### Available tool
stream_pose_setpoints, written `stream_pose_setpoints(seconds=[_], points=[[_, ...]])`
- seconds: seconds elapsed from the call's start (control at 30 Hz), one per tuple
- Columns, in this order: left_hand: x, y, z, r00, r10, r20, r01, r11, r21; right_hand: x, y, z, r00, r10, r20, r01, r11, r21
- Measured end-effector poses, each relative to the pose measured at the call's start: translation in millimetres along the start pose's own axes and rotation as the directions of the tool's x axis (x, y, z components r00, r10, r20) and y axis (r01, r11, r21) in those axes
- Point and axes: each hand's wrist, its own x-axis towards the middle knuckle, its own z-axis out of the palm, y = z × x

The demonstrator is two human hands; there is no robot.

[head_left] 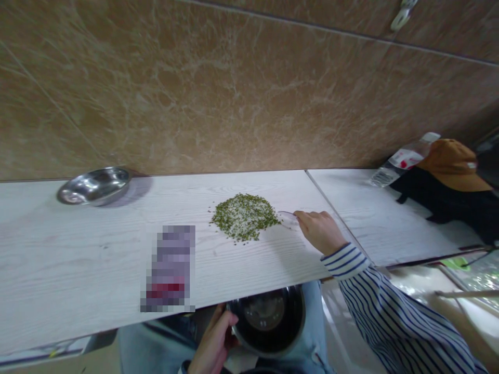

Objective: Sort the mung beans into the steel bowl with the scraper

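A pile of green mung beans mixed with white grains (245,218) is spread on the white table (218,280). My right hand (322,228) is closed on a slim, shiny utensil that looks like a spoon (287,213); its tip is at the right edge of the pile. Below the table's front edge, a dark, shiny round bowl (268,317) is held over my lap. My left hand (218,337) grips its left rim, thumb on top and fingers mostly hidden. The bowl's inside is in shadow, with a paler round patch at the bottom.
A shallow steel bowl (95,186) stands at the back left by the tiled wall. A blurred-out rectangular item (169,267) lies near the front edge. At the right are a leaning plastic bottle (403,158), a brown cap (454,163) and black cloth (424,192).
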Motion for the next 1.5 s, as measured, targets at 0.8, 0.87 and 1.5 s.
stream_pose_setpoints(seconds=[0.8, 0.87, 1.5], points=[[3.3, -4.9, -4.5, 0.995, -0.027, 0.092, 0.021, 0.998, 0.067, -46.6, -17.2, -8.6, 0.998, -0.033, -0.058, 0.037, 0.996, 0.08], [3.0, -5.4, -3.7, 0.995, -0.035, 0.088, 0.029, 0.997, 0.066, -50.9, -16.9, -8.6, 0.998, -0.016, -0.062, 0.021, 0.996, 0.084], [-1.9, -5.1, 4.9, 0.99, -0.04, 0.133, 0.034, 0.998, 0.048, -53.2, -26.7, -9.2, 0.997, -0.038, -0.071, 0.044, 0.995, 0.088]])
